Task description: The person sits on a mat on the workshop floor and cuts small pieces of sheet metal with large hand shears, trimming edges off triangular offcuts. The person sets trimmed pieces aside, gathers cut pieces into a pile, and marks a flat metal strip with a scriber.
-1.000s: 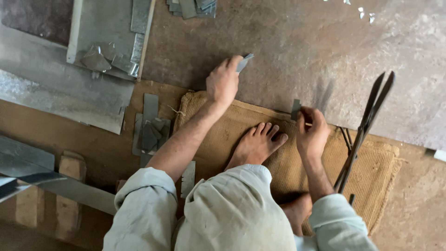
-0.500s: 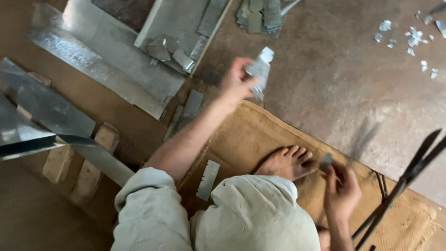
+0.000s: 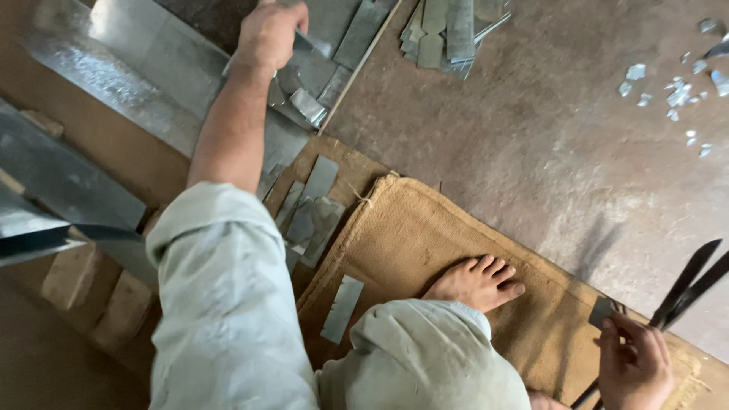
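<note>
Since half a second earlier our left hand (image 3: pixel 269 34) had travelled from above the mat's edge to the upper left of the frame, over the metal tray (image 3: pixel 182 61). There it was closed around a grey metal piece (image 3: pixel 313 45), held just above the loose scraps (image 3: pixel 304 102) in that tray. At lower right our right hand (image 3: pixel 634 364) pinched a small metal offcut (image 3: pixel 601 311) between thumb and fingers, beside the long black shears (image 3: pixel 687 285). Our bare foot (image 3: pixel 477 282) rested on the burlap mat (image 3: pixel 410 228). A notched strip (image 3: pixel 342 307) lay on the mat's left edge, and flat strips (image 3: pixel 311 209) sat just beyond it. Another stack of strips (image 3: pixel 448 30) was at top centre.
</note>
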